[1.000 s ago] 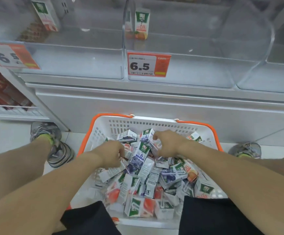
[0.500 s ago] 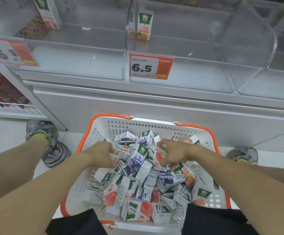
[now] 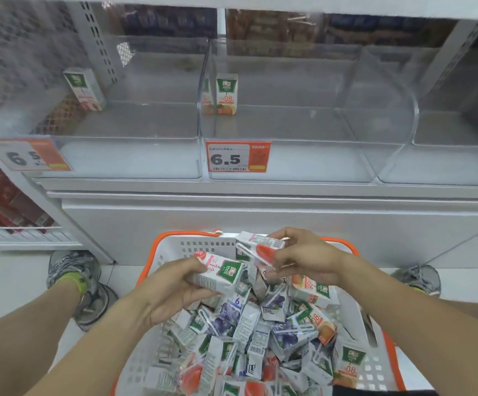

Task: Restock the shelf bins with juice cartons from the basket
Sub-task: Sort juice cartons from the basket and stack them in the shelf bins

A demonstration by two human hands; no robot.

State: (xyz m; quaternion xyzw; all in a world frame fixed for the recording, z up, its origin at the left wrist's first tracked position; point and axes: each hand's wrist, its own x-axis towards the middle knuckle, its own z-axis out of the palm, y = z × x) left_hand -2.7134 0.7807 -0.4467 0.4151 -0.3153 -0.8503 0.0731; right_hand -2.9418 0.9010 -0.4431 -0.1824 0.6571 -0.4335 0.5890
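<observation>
A white basket with an orange rim (image 3: 175,247) stands on the floor in front of me, heaped with several small juice cartons (image 3: 243,332). My left hand (image 3: 172,290) grips a white carton with a green label and pink fruit (image 3: 220,274) above the heap. My right hand (image 3: 306,260) holds another pink-fruit carton (image 3: 260,248) just above and to the right of it. Above, clear shelf bins (image 3: 129,158) stand nearly bare: one pink carton (image 3: 85,90) in the left bin, one orange carton (image 3: 226,94) in the middle bin.
Orange price tags reading 6.5 (image 3: 237,157) hang on the bin fronts. A white shelf base (image 3: 260,224) runs below the bins. My shoes (image 3: 75,278) rest on the pale floor at both sides of the basket. Red packs (image 3: 0,204) fill a lower shelf at left.
Both hands have come up out of the heap, each now holding a pink-fruit carton. The view has tilted up, showing more of the shelf bins.
</observation>
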